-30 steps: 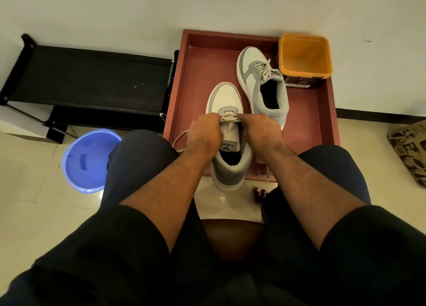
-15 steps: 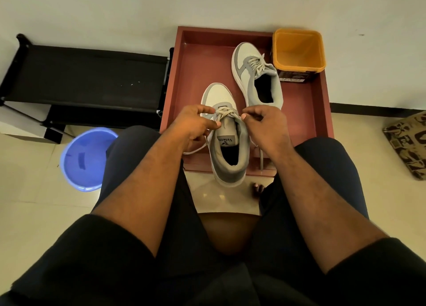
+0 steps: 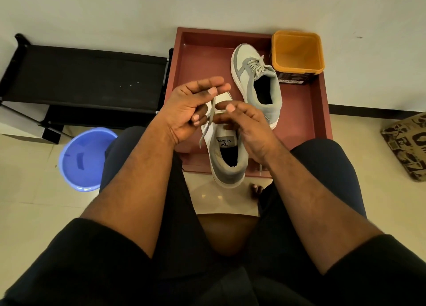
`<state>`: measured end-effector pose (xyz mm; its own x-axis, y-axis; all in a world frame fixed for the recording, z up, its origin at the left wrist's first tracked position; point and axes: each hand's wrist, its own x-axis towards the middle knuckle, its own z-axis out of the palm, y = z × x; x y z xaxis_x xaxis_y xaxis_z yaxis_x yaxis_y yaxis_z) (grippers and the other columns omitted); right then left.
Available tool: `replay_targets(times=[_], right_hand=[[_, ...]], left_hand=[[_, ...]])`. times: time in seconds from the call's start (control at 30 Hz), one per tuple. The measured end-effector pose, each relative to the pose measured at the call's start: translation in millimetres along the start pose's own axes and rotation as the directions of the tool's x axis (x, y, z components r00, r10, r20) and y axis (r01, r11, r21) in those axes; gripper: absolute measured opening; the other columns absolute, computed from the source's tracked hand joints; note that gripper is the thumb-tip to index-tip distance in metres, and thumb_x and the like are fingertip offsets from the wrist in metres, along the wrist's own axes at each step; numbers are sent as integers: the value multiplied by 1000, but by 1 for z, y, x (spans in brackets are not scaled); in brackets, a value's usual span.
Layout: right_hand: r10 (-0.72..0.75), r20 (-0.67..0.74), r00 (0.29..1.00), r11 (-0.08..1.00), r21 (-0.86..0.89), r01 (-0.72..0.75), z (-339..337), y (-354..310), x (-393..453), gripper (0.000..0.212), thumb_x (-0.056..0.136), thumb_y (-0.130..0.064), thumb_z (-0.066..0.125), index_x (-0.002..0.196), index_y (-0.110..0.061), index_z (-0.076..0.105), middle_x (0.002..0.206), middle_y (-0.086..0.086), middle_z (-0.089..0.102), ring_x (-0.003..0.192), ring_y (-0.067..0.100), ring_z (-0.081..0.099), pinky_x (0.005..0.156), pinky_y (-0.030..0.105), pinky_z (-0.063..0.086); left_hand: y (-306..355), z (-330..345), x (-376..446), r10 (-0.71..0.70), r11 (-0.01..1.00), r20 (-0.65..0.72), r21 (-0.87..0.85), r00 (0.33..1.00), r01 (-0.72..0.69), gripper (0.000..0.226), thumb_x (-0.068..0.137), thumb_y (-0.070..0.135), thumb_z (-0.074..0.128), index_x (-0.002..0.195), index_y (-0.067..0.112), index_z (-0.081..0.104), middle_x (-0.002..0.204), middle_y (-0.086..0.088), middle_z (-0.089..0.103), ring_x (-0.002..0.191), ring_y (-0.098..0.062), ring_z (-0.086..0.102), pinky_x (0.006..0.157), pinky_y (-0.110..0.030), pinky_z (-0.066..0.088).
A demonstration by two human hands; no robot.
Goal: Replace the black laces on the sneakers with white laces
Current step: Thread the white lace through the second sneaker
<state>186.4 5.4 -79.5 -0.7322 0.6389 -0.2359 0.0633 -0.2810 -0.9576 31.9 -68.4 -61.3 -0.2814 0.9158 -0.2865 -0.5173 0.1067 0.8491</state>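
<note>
We see the near sneaker (image 3: 227,153) just under both hands, its toe on the red tray (image 3: 196,59) and its heel hanging past the tray's front edge over the floor. A white lace (image 3: 208,123) rises from its eyelets between our hands. The left hand (image 3: 189,108) has the lace running between its curled fingers (image 3: 207,84), a loose end dangling below them beside the shoe. The right hand (image 3: 249,128) pinches the lace with thumb and bent fingers over the tongue. The tongue label reads "Velarr", the rest hidden.

Beyond the right fingers the second sneaker (image 3: 258,84) lies on the tray, already laced pale, close to the near shoe's toe. Farther out, in the tray's far right corner, stands an orange tub (image 3: 297,52) with a dark label too small to read. Open tray floor lies beyond the left fingers. Left of the tray sits a black rack (image 3: 85,79), and a blue basin (image 3: 85,158) on the tiled floor below the left wrist. A patterned cushion (image 3: 408,144) lies far right.
</note>
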Motion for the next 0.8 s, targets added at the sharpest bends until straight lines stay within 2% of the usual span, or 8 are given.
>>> replay_targets(times=[0.17, 0.27, 0.33, 0.4, 0.47, 0.57, 0.63, 0.8], right_hand=[[46, 176, 983, 999, 11, -48, 5, -1, -5, 7, 89, -7, 63, 88, -2, 68, 69, 6, 61, 63, 17, 56, 67, 24, 52], [81, 99, 992, 984, 152, -95, -8, -10, -4, 19, 96, -8, 53, 81, -5, 64, 60, 1, 55, 54, 13, 52, 65, 30, 52], [55, -36, 998, 997, 56, -53, -24, -15, -1, 23, 99, -17, 51, 84, -8, 66, 54, -3, 48, 45, 9, 42, 54, 28, 45], [-6, -90, 996, 983, -182, -10, -32, -15, 2, 24, 100, -19, 52, 87, -9, 69, 49, -10, 45, 42, 5, 35, 43, 20, 36], [-18, -43, 999, 931, -365, 1, -30, -16, 1, 24, 100, -16, 52, 92, -1, 69, 46, -16, 51, 41, 0, 43, 44, 11, 34], [16, 36, 999, 893, -450, 2, -22, -15, -1, 22, 99, -13, 51, 84, -7, 66, 48, -20, 55, 45, -6, 49, 47, 8, 36], [19, 79, 997, 850, -526, 26, -22, -14, 0, 23, 99, -15, 53, 79, -13, 64, 53, -19, 56, 50, -6, 49, 54, 12, 38], [57, 63, 996, 829, -559, -12, -32, -18, 3, 26, 101, -23, 48, 90, -11, 67, 52, -25, 53, 49, -7, 47, 50, 8, 35]], left_hand=[[-1, -2, 4, 121, 992, -212, 66, 970, -110, 19, 92, 6, 60, 109, 10, 67, 109, -8, 73, 36, -3, 36, 35, -17, 28], [-4, -6, 8, 261, 921, -469, 382, 844, -73, 18, 91, 8, 64, 108, 6, 70, 97, -8, 75, 45, -2, 51, 41, -16, 41], [-11, -12, 10, 359, 749, -527, 655, 770, 98, 24, 93, 24, 64, 112, 11, 70, 96, -6, 74, 57, 0, 64, 60, -21, 56], [-15, -10, 8, 401, 481, -454, 843, 796, 239, 39, 92, 49, 58, 117, 21, 68, 104, -2, 72, 78, -9, 70, 74, -32, 59], [-16, 5, 8, 387, 383, -266, 917, 883, 108, 39, 93, 50, 56, 121, 24, 65, 112, -1, 68, 93, -13, 66, 79, -32, 57], [-20, 30, 8, 228, 578, -76, 813, 971, -72, 30, 97, 32, 57, 122, 18, 64, 139, 1, 41, 100, -4, 55, 65, -10, 51], [-25, 31, 9, 124, 641, -88, 768, 988, -12, 26, 96, 30, 58, 107, 8, 66, 144, 3, 33, 89, -2, 54, 56, -17, 52], [-21, 13, 6, 125, 644, -110, 765, 986, 3, 22, 94, 27, 63, 96, 4, 63, 112, -7, 62, 57, -9, 58, 41, -18, 43]])
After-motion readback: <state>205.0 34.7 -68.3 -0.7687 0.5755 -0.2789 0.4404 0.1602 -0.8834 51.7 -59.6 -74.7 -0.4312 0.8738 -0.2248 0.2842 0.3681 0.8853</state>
